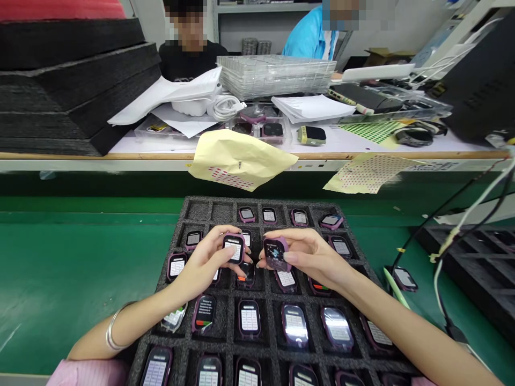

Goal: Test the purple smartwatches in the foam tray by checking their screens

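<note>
Reading the foam tray (222,210) as a clock with twelve at its far edge, I see both bare hands above its middle, slightly toward twelve. The left hand (215,254) has its fingers narrowed around a white-grid smartwatch (234,248), thumb across the lit screen and fingertips around the purple case. The right hand (311,254), just toward three o'clock from it, grips a dial-face smartwatch (276,253), its thumb at the lower edge and its fingers curled behind. The two watches face each other across a small gap, not touching.

Below them, most compartments hold more strapless purple smartwatches (249,318), many showing white grids; two compartments at eleven o'clock are bare. A silver bangle (110,328) circles the left wrist.

Out at three o'clock, another watch (405,279) lies beside a green pen-like tool (396,288). Beyond twelve, a yellow sheet (241,161) hangs over the bench edge, with a coiled white cable (226,108) and stacked clear plastic trays (276,78) behind it. At ten o'clock stands a pile of black foam (76,91). Past the bench I see a person in black (187,59) and another in blue (308,37).
</note>
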### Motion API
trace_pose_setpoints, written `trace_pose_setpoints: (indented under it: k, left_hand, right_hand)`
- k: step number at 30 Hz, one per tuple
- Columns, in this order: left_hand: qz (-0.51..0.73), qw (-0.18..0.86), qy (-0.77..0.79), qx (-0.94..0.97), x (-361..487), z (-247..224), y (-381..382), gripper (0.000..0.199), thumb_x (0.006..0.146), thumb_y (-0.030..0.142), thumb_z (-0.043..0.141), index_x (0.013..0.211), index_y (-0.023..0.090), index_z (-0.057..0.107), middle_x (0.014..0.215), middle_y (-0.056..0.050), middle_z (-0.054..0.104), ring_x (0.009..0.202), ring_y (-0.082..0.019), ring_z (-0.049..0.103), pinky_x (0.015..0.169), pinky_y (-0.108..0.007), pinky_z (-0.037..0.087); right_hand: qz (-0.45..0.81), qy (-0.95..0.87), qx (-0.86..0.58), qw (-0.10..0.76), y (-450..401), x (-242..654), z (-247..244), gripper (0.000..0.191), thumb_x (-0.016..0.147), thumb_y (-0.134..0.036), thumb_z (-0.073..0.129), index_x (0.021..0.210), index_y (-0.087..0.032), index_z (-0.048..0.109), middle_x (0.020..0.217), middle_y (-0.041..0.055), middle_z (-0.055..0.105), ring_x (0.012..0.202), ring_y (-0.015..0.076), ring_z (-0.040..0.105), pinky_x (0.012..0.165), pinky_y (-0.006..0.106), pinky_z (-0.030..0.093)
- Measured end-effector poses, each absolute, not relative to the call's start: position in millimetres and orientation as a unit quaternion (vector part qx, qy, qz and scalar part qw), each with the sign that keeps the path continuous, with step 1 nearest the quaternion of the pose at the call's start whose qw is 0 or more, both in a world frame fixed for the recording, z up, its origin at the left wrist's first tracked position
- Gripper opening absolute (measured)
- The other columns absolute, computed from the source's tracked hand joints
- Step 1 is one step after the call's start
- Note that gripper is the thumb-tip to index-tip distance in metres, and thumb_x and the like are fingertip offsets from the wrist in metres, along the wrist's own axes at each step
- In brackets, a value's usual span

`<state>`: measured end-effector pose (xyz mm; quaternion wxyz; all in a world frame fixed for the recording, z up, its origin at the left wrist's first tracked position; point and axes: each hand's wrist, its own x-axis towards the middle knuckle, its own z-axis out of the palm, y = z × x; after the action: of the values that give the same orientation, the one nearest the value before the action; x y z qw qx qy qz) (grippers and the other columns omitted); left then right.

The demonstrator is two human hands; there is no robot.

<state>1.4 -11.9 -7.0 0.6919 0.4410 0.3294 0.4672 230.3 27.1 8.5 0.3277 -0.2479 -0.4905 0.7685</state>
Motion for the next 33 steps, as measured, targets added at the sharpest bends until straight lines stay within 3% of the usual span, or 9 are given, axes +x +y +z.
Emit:
trace_pose_setpoints:
  k: [20, 33]
  left_hand:
    - [0.465, 0.720, 0.323, 0.401, 4.3, -7.4, -12.1, 0.026, 0.085, 0.015, 0.049, 0.111, 0.018, 0.048, 0.101, -0.010, 0.064, 0.091, -0.024, 0.064, 0.074, -0.040, 0.057]
    - [0.456, 0.720, 0.329, 0.406, 4.8, -6.5, -11.6, 0.027, 0.086, 0.015, 0.049, 0.113, 0.019, 0.047, 0.099, -0.009, 0.064, 0.092, -0.024, 0.064, 0.075, -0.040, 0.056]
  right_hand:
    - [0.755, -0.509, -0.250, 0.328, 24.5, 229.1, 13.2, 0.038, 0.078, -0.026, 0.077, 0.114, -0.017, 0.067, 0.097, 0.0102, 0.071, 0.089, 0.0251, 0.069, 0.083, 0.037, 0.053]
    - [0.723, -0.533, -0.281, 0.339, 24.2, 228.1, 14.3, 0.036, 0.078, -0.027, 0.078, 0.111, -0.019, 0.069, 0.096, 0.0089, 0.071, 0.085, 0.0219, 0.069, 0.080, 0.032, 0.053]
